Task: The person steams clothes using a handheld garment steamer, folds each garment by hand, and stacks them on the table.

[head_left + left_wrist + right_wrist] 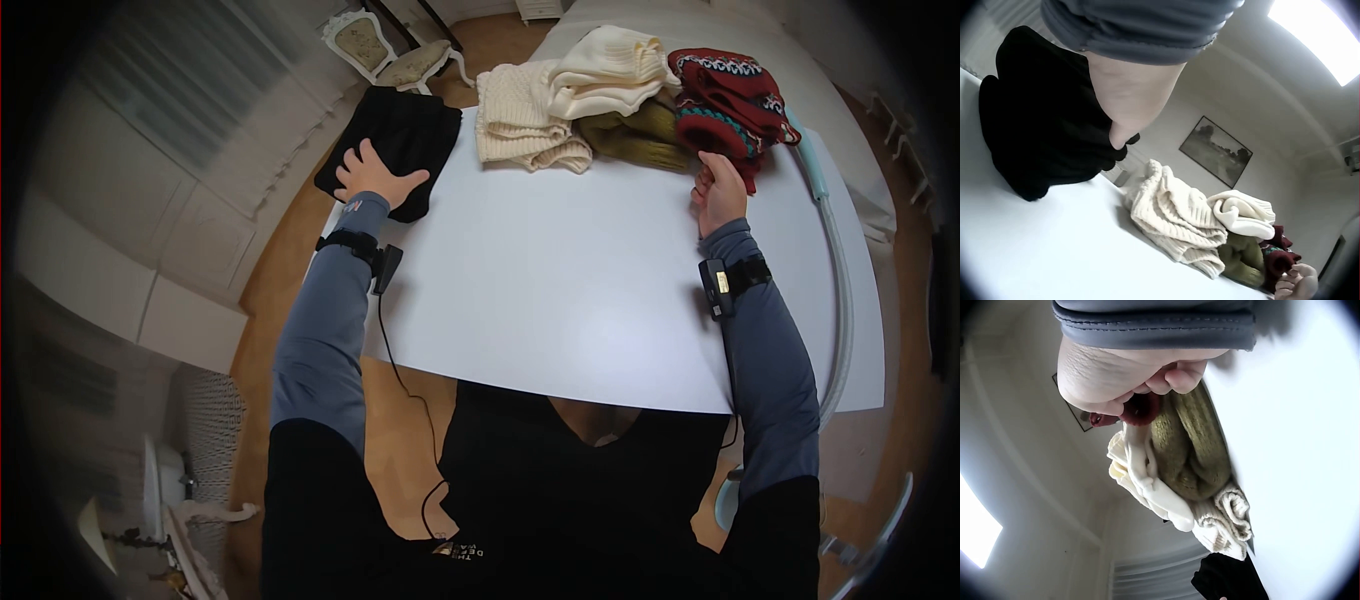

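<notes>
A folded black knit garment (400,130) lies at the table's left end. My left hand (372,178) rests on it, fingers spread and thumb out to the side; the left wrist view shows the palm side low over the black cloth (1041,119). At the right, my right hand (718,193) is at the near edge of a dark red patterned sweater (728,100). Its fingers are curled and pinch the red knit (1141,411), with the fingertips partly hidden. Beside that sweater sits an olive-green knit (635,135), under a cream sweater (610,70).
A folded cream ribbed knit (520,115) lies left of the olive one on the white table (560,270). A pale blue-grey hose (838,270) runs along the right side. Thin cables hang from both wrist cameras. A carved chair (400,55) stands behind the left corner.
</notes>
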`<state>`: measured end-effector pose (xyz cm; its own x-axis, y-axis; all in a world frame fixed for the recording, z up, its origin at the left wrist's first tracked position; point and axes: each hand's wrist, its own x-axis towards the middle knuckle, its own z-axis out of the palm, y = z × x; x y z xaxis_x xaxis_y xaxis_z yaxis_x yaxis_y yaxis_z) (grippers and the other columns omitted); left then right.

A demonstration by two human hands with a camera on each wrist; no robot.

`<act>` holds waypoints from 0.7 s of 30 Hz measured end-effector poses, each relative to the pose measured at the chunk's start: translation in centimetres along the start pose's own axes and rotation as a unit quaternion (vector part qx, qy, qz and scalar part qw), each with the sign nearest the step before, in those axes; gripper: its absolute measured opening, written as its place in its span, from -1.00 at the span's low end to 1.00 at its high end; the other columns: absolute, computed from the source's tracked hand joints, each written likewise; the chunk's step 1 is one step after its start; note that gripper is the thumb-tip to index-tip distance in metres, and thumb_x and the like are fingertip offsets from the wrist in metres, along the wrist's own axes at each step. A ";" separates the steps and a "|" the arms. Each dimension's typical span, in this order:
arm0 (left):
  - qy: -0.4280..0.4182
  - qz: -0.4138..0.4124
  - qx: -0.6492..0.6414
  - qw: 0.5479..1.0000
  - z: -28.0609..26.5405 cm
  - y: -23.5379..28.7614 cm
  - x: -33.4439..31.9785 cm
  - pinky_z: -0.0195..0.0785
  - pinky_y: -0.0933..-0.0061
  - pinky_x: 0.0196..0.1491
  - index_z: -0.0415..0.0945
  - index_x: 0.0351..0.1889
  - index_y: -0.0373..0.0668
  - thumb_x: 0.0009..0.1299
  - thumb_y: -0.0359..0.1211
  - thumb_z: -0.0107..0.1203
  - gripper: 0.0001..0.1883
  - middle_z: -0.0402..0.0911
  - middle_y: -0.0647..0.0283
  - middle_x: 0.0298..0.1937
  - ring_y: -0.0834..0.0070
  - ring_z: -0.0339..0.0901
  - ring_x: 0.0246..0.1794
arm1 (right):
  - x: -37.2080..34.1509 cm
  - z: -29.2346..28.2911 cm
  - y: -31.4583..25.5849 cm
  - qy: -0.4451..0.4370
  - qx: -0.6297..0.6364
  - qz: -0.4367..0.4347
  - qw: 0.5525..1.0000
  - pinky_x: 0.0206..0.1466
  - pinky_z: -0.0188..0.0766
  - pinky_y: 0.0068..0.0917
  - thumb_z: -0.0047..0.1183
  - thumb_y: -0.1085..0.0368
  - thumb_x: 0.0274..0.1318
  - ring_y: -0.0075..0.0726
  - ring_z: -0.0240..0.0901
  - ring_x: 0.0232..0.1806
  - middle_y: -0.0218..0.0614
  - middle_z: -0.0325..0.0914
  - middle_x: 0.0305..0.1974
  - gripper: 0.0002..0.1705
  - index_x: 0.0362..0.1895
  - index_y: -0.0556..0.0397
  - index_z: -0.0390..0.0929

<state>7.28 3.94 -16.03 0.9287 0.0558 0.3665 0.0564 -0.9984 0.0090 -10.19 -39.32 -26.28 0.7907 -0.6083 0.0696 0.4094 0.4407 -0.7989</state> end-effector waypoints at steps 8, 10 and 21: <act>-0.073 -0.056 -0.077 0.993 1.8 -1.7 2.3 0.36 0.02 0.40 0.29 0.50 -0.02 0.29 -0.12 0.20 -0.23 0.29 -0.06 0.48 -0.10 0.36 0.42 | -0.3 0.2 0.0 -0.013 -0.050 0.018 0.998 -0.53 0.00 -0.59 0.17 0.21 0.25 -0.69 0.08 -0.58 -0.65 0.21 -0.56 -0.69 -0.52 -0.20 0.34; -0.007 -0.040 -0.088 0.995 2.3 -2.2 3.4 0.36 0.08 0.39 0.39 0.43 -0.12 0.31 -0.18 0.13 -0.32 0.51 -0.11 0.33 -0.05 0.48 0.33 | -0.4 0.1 0.0 -0.011 -0.054 0.016 0.998 -0.53 0.00 -0.59 0.17 0.20 0.25 -0.69 0.09 -0.58 -0.65 0.21 -0.57 -0.69 -0.52 -0.20 0.34; 0.229 -0.141 -0.549 0.791 -6.6 -6.3 6.7 0.77 0.10 -0.38 0.48 0.17 -0.37 0.31 -0.39 0.07 -0.54 0.62 -0.05 0.02 0.09 0.70 -0.16 | -0.4 0.6 0.3 -0.005 -0.064 0.009 0.998 -0.57 0.01 -0.59 0.17 0.18 0.25 -0.70 0.08 -0.62 -0.65 0.19 -0.62 -0.69 -0.52 -0.20 0.35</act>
<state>10.71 10.52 -7.52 0.6919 0.5193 0.5016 -0.3475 -0.3694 0.8619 -10.10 -38.60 -26.19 0.8022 -0.5942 0.0589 0.3337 0.3643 -0.8695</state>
